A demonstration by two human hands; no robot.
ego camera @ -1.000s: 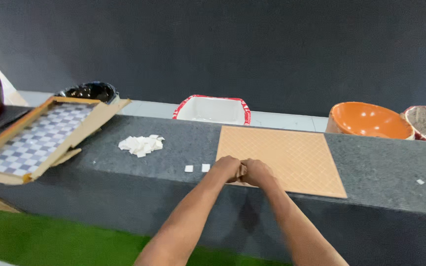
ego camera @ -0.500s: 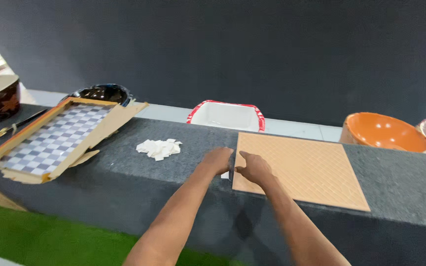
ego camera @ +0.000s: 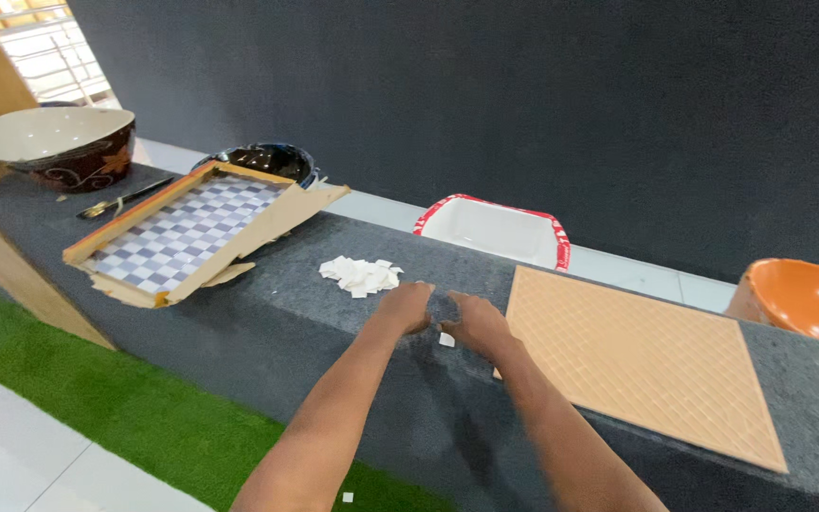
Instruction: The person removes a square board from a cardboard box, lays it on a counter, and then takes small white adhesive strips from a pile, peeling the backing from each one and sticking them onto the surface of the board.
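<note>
Resting on the grey stone counter (ego camera: 334,284) near its front edge: left hand (ego camera: 408,306) and right hand (ego camera: 474,322), fingers curled, grip impossible to tell | lying between them: small white square chip (ego camera: 446,339); sitting just left: pile of white chips (ego camera: 361,275); touching right hand: tan tile sheet (ego camera: 632,356)

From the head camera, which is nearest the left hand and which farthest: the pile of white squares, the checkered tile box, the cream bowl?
1. Pile of white squares, just left of the left hand.
2. Checkered tile box, farther left.
3. Cream bowl, far left corner.
</note>
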